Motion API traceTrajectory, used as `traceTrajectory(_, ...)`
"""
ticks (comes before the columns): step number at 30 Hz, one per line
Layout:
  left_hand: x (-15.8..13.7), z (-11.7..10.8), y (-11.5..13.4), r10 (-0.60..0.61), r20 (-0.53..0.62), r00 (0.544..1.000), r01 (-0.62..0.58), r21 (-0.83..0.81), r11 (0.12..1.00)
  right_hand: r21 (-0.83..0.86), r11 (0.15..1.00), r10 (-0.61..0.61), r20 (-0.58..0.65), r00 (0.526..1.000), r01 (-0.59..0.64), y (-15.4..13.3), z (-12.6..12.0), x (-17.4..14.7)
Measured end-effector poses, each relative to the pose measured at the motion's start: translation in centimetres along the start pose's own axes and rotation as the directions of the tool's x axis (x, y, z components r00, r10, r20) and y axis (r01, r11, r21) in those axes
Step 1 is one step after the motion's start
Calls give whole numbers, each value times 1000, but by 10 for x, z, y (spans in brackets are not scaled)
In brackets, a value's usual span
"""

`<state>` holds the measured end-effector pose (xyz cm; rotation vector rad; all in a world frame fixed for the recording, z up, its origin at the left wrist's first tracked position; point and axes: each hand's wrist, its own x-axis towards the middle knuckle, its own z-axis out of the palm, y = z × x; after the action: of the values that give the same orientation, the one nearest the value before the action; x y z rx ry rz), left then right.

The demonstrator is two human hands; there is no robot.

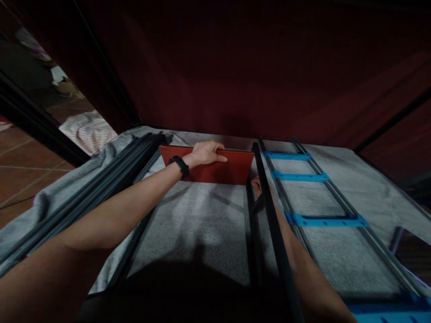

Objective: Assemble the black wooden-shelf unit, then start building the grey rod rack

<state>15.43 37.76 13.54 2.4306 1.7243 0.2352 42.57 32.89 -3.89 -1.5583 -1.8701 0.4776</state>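
A reddish-brown board (232,168) stands on its edge at the far end of a dark metal frame (276,229). My left hand (206,153), with a black band on the wrist, grips the board's top edge, thumb on the near face and fingers over the back. Beyond the frame's right-hand bar, my right hand (257,185) is by the board's lower right corner. The bar partly covers it, and its fingers look curled, though what they hold is hidden.
Several dark metal bars (111,193) lie bundled on the left. On the right lies a ladder-like frame with blue crosspieces (299,177). A grey blanket (202,220) covers the surface, with a dark red panel (235,72) behind. Tiled floor (27,157) shows at left.
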Motion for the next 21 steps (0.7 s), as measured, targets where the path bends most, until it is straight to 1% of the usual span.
traceTrajectory(3, 0, 1, -1, -4, -5, 1000, 4, 0, 1000, -5, 1000, -1, 2, 1000, 1, 2, 2, 0)
traceTrajectory(7, 1, 1, 0, -17, -7, 1000, 17, 6, 1000, -19, 999, 27, -5, 1000, -27, 6, 4, 2)
traceTrajectory(12, -1, -1, 2, -14, 0, 1000, 14, -5, 1000, -37, 999, -2, 2, 1000, 2, 6, 4, 2)
traceTrajectory(16, -1, -1, 2, -20, -9, 1000, 20, 6, 1000, -14, 1000, 15, 12, 1000, -15, 6, 5, 2)
traceTrajectory(21, 0, -1, 1, -12, -4, 1000, 12, 7, 1000, -42, 999, 15, 10, 1000, -14, 5, 4, 2)
